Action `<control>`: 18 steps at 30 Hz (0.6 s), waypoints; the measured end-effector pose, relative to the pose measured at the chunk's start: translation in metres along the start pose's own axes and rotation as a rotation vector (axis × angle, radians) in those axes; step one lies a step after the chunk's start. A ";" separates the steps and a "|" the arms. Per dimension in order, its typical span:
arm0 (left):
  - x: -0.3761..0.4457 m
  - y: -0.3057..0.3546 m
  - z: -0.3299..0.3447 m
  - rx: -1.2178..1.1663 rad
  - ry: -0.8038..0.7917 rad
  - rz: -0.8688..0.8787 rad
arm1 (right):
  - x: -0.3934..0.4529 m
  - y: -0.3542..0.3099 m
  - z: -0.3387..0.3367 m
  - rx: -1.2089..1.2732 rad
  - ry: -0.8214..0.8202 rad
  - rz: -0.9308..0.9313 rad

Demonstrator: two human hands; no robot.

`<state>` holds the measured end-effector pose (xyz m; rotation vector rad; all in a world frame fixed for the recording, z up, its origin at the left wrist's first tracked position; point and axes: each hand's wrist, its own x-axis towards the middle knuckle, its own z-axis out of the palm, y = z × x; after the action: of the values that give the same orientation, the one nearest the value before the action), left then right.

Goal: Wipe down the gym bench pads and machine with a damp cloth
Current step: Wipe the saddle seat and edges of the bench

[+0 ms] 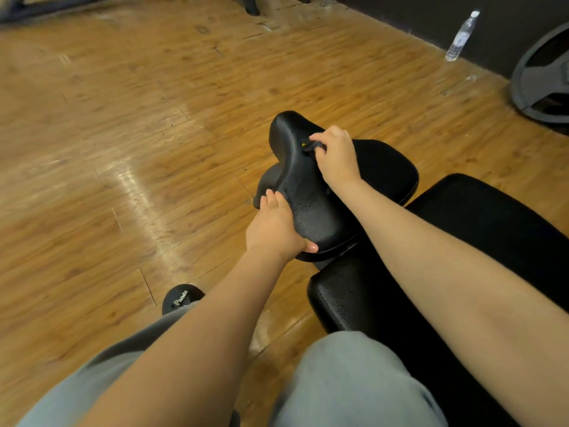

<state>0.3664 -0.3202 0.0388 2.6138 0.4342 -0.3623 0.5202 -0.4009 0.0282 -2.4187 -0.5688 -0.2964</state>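
My left hand (274, 224) grips the seat pad's (303, 192) edge; right hand (334, 155) pinches the adjustment knob (312, 146). I'd steady the pad before pulling.

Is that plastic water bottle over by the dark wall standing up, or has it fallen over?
Standing: the water bottle rests on its base on the wooden floor, cap uppermost, beside the wall.

Your left hand (275, 227) grips the near edge of the tilted black pad (303, 192) while your right hand (335, 155) pinches a small black knob (311, 146) at its far edge.
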 end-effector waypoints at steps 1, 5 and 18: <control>0.000 0.000 0.000 -0.007 0.003 0.003 | 0.004 -0.003 0.003 -0.016 0.020 0.014; 0.001 -0.001 0.000 -0.015 -0.008 0.009 | -0.004 -0.013 0.005 -0.080 -0.030 -0.036; -0.003 0.002 0.004 -0.032 0.058 -0.098 | -0.102 -0.015 -0.023 0.046 -0.296 -0.551</control>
<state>0.3635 -0.3242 0.0369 2.5837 0.5843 -0.3095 0.4221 -0.4373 0.0190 -2.2340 -1.3621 -0.1449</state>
